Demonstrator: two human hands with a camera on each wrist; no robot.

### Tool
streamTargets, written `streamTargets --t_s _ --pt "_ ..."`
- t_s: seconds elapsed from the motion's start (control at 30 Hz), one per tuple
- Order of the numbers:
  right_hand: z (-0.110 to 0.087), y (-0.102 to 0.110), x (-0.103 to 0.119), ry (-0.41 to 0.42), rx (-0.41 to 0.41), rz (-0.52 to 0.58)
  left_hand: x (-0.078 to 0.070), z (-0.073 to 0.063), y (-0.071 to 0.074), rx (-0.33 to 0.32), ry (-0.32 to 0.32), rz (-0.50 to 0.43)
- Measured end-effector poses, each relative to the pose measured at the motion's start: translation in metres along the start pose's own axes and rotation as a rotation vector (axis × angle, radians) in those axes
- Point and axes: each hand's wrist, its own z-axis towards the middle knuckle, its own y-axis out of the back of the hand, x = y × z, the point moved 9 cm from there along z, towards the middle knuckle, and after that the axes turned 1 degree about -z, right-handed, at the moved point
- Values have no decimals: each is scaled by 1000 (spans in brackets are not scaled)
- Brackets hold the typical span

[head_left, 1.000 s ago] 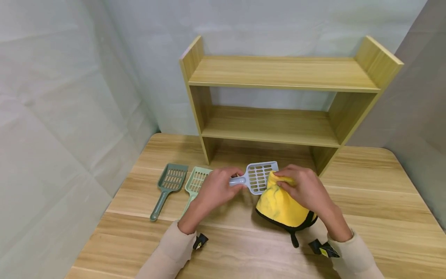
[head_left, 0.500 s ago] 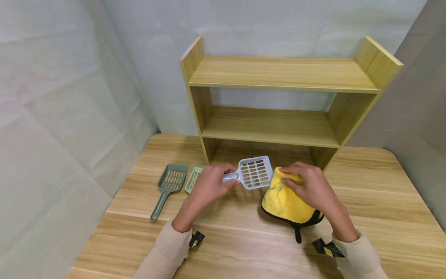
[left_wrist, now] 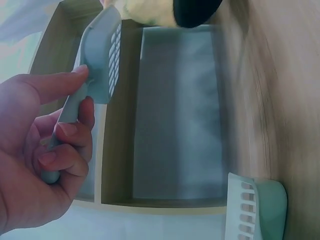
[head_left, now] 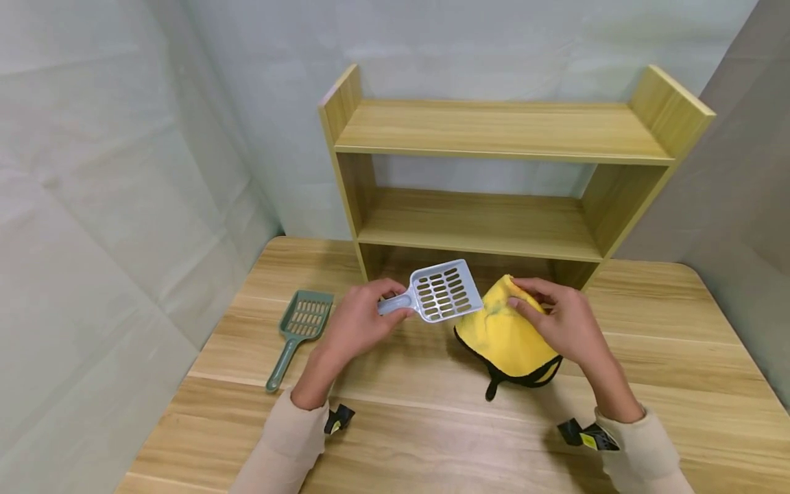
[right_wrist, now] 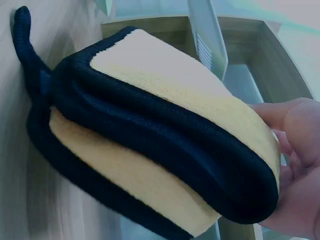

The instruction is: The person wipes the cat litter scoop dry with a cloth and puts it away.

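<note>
My left hand [head_left: 358, 315] grips a pale lavender litter scoop [head_left: 444, 289] by its handle, raised above the table with its slotted pan pointing right. In the left wrist view, my fingers curl round that handle. My right hand [head_left: 564, 317] pinches the top of a yellow cleaning cloth [head_left: 506, 336] with black edging and a black hanging loop. The cloth hangs in folds, its upper part close beside the pan's right edge. A dark green litter scoop [head_left: 306, 317] lies on the table at the left. The light green scoop [left_wrist: 257, 210] is hidden behind my left hand in the head view.
A wooden shelf unit [head_left: 481, 250] stands on the wood-grain table [head_left: 432, 425] behind my hands. Light grey fabric [head_left: 123, 171] hangs at the left and back. Black straps [head_left: 589, 437] sit at both sleeve cuffs.
My left hand has lifted the lavender scoop up and to the left, away from the cloth. My right hand has raised the cloth slightly. The light green scoop has become covered by my left hand.
</note>
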Motion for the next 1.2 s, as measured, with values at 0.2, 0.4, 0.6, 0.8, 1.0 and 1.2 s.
streamTargets --t_s 0.2,0.4,0.6,0.8,1.0,1.2 --pt "2 -2 -7 -90 12 151 -3 0 1 14 -30 -16" --pt "1 -20 -22 -273 80 518 -6 1 -4 48 -53 -36" --pt "0 -43 -31 -408 109 886 -12 6 -10 72 -100 -38" --pt "-3 -60 -31 -456 131 1020 -13 8 -16 85 -125 -37" --pt "-7 -69 -28 -462 154 1079 -10 10 -22 104 -106 -69" --pt "-9 -76 -26 -446 157 1113 -9 12 -30 125 -90 -118"
